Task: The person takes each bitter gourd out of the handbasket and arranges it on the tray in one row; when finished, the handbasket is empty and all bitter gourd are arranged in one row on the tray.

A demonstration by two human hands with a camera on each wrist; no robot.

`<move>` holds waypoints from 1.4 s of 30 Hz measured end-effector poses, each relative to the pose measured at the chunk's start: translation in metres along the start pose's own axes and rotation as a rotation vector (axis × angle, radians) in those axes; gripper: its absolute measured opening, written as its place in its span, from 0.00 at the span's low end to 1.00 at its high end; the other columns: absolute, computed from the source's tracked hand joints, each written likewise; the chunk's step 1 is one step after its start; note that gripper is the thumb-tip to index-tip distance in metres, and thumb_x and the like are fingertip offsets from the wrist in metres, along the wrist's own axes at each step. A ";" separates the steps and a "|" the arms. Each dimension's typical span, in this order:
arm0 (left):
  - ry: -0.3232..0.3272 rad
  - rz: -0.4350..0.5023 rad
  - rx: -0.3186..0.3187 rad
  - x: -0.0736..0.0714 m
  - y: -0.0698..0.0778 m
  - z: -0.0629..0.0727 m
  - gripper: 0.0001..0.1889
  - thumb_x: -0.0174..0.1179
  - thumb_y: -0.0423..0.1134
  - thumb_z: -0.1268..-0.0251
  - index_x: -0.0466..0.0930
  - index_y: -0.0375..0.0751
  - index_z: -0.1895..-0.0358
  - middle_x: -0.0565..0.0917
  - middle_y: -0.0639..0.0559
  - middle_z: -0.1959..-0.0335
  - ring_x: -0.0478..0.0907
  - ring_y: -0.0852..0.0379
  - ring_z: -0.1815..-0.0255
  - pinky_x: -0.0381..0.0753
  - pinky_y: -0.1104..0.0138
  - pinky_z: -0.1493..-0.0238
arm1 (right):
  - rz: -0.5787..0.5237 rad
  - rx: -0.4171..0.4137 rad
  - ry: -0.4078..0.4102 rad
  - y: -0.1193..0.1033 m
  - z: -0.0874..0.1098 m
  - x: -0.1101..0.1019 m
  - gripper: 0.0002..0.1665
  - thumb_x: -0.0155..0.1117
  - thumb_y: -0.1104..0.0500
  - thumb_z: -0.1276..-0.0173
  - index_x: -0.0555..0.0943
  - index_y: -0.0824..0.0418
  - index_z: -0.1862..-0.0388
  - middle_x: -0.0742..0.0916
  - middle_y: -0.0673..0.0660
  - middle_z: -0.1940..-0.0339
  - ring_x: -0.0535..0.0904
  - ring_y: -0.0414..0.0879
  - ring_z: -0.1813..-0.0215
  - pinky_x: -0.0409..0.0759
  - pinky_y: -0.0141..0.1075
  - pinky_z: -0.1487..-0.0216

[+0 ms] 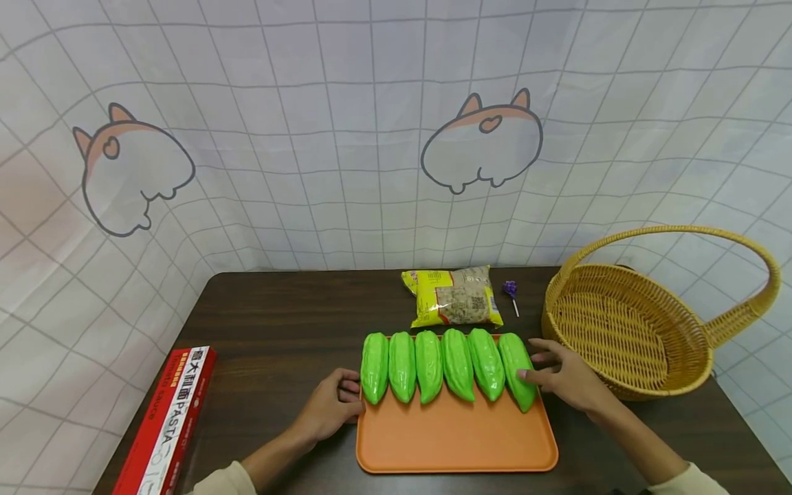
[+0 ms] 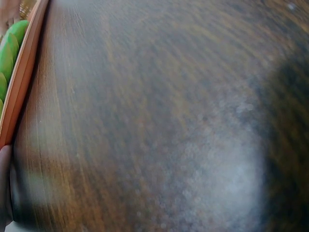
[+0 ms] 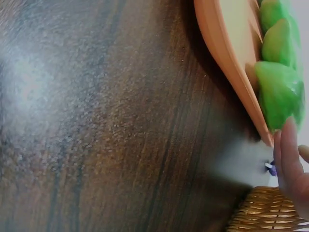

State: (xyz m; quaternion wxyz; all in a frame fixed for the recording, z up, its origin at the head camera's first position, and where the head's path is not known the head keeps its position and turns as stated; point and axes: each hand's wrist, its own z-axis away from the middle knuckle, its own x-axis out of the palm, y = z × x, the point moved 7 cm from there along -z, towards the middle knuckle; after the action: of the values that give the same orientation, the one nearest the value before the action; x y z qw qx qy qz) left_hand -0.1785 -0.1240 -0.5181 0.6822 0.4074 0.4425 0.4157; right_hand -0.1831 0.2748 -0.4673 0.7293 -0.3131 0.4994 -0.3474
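Several glossy, ridged green bitter melons (image 1: 430,366) lie side by side along the far half of an orange tray (image 1: 458,440). At the tray's left edge rests my left hand (image 1: 333,405), its fingers loosely bent beside the leftmost melon (image 1: 374,368). The left wrist view shows only a bit of that hand (image 2: 5,188) against the tray's side (image 2: 21,92). My right hand (image 1: 566,375) touches the rightmost melon (image 1: 515,364) with its thumb, the other fingers reaching past its right side. In the right wrist view its fingers (image 3: 289,154) look fairly straight beside that melon (image 3: 280,94).
A wicker basket (image 1: 609,330) with a tall handle stands right of my right hand. Behind the tray are a yellow snack bag (image 1: 454,295) and a purple lollipop (image 1: 510,289). A red pasta box (image 1: 167,419) lies at the table's left edge.
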 end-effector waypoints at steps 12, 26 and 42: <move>-0.001 -0.012 0.011 -0.001 0.000 0.002 0.28 0.66 0.27 0.48 0.71 0.29 0.40 0.77 0.40 0.53 0.80 0.54 0.60 0.89 0.62 0.65 | 0.055 -0.052 0.027 0.000 -0.002 0.003 0.48 0.73 0.44 0.38 0.66 0.61 0.24 0.77 0.72 0.37 0.82 0.57 0.47 0.87 0.44 0.55; -0.012 -0.009 0.009 0.000 0.002 0.002 0.28 0.66 0.27 0.48 0.71 0.28 0.40 0.77 0.39 0.52 0.80 0.54 0.60 0.89 0.62 0.64 | 0.080 -0.075 0.072 -0.006 -0.006 0.003 0.43 0.70 0.48 0.34 0.67 0.67 0.27 0.78 0.75 0.39 0.83 0.61 0.48 0.88 0.45 0.59; -0.012 -0.012 0.012 0.000 0.001 -0.001 0.28 0.66 0.27 0.48 0.71 0.28 0.40 0.77 0.39 0.52 0.81 0.54 0.60 0.89 0.62 0.65 | 0.129 -0.054 0.094 -0.007 -0.004 0.004 0.49 0.71 0.42 0.36 0.65 0.67 0.26 0.77 0.74 0.37 0.81 0.60 0.46 0.87 0.45 0.57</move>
State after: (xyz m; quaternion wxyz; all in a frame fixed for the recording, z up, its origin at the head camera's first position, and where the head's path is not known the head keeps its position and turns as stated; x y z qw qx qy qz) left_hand -0.1798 -0.1238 -0.5169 0.6849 0.4113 0.4436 0.4063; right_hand -0.1877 0.2673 -0.4645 0.7170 -0.2834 0.5615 -0.3005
